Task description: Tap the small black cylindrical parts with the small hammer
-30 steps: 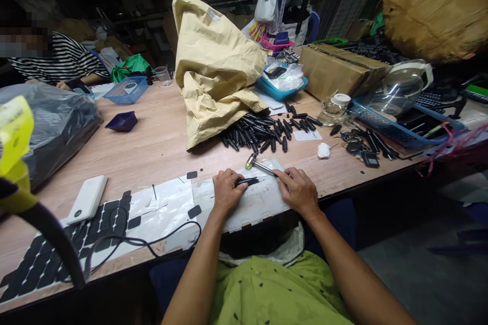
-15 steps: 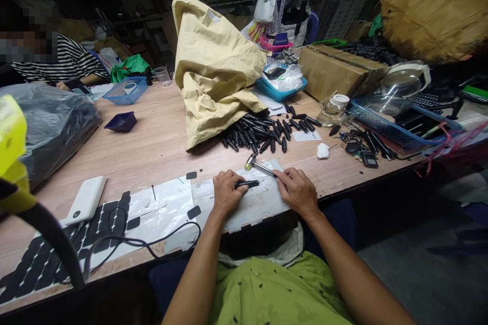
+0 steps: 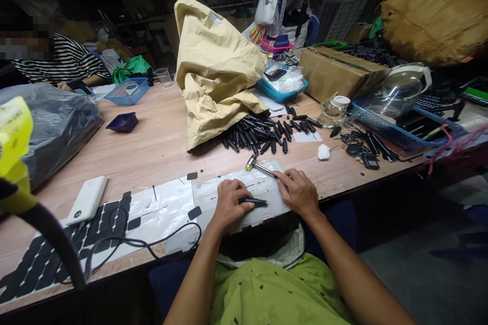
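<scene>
Table point(image 3: 160, 134): wood-topped, spanning the work area. Sack point(image 3: 217, 61): tan, standing on the table, its lower edge beside the pile point(image 3: 249, 132) of black parts. Carton point(image 3: 335, 73): brown, to the right of the sack. Board point(image 3: 269, 189): white, at the table's near edge, beneath both hands. Right hand point(image 3: 299, 190): fingers curled in on the handle end of the hammer; grip closed. Left hand point(image 3: 233, 202): thumb and fingers pinched about the tube; grip closed. Hammer point(image 3: 263, 168): slanting across the board's far side, yellow-faced head pointing away from the person. Tube point(image 3: 254, 200): black, slender, over the board between the hands, free end directed right, apart from the hammer. Contact between tube and board: cannot tell.
</scene>
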{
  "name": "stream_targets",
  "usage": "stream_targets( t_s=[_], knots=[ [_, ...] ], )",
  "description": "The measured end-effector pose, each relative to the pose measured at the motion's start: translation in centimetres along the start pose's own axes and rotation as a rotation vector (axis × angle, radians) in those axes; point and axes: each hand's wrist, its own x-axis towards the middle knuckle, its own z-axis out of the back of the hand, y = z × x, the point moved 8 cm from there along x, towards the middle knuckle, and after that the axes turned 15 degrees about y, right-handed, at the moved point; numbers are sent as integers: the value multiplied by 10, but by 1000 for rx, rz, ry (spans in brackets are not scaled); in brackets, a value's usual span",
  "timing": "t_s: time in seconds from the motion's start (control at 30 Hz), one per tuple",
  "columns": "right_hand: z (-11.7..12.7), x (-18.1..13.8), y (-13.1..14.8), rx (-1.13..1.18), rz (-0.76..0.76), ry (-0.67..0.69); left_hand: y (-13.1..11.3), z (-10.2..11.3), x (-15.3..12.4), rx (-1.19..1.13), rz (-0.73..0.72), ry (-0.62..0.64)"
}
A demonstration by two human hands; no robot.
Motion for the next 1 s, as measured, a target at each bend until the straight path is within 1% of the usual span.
stream_targets(
  t_s=[0.17,0.27,0.4,0.57,0.83,1.0],
  knots=[
    [3,-1,2,-28,22,-35,-21,-29,-26,37,-211,81],
    [6,-1,4,-43,42,-67,-27,-39,-34,89,-272,118],
    [6,-1,4,-44,35,-73,-29,-43,-34,150,-284,158],
    [6,-1,4,-35,42,-83,-29,-45,-33,208,-265,159],
    [-1,-1,0,-7,23,-36,-30,-47,-34,250,-284,157],
    [1,-1,1,-17,29,-46,-29,-48,-34,266,-291,150]
  ],
)
